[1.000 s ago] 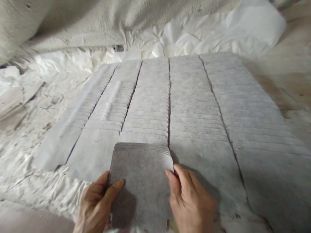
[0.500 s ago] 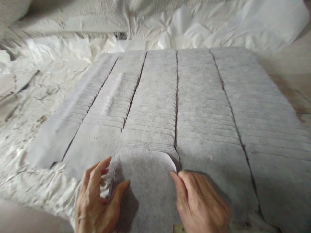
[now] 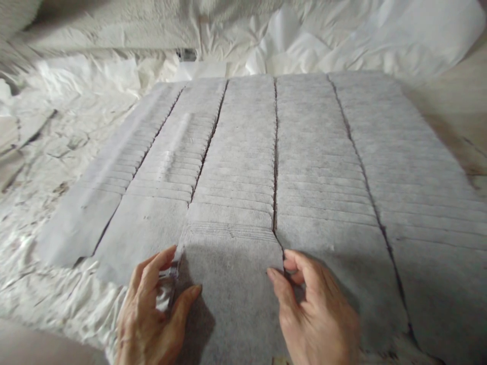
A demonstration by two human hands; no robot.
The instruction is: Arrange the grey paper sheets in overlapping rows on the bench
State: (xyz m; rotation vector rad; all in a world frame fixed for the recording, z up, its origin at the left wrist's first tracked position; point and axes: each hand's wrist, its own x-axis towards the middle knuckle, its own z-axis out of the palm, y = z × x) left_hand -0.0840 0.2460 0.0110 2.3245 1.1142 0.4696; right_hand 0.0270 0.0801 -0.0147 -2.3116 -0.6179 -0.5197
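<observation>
Thin grey fibrous sheets lie in several side-by-side columns, their edges overlapping in steps. The near top sheet (image 3: pixel 232 294) of the middle column lies flat between my hands. My left hand (image 3: pixel 152 309) is at its left edge, fingers apart, with the thumb over the sheet and the fingertips by the edge. My right hand (image 3: pixel 315 309) is at the right edge, its thumb on the sheet's corner area and its forefinger just beyond the edge, apart from the thumb. Neither hand is closed on the sheet. The neighbouring column (image 3: pixel 327 238) lies right of my right hand.
Crumpled whitish plastic sheeting (image 3: pixel 76 142) spreads left of and behind the columns. Dark narrow gaps (image 3: pixel 275 152) part the columns. A pale draped surface (image 3: pixel 125 30) stands at the back. Brownish flooring (image 3: pixel 449 121) shows at the right.
The top sheet's raised, curled right corner has come down flat. My right hand has let go of it, its thumb and forefinger now spread. My left hand has hardly moved.
</observation>
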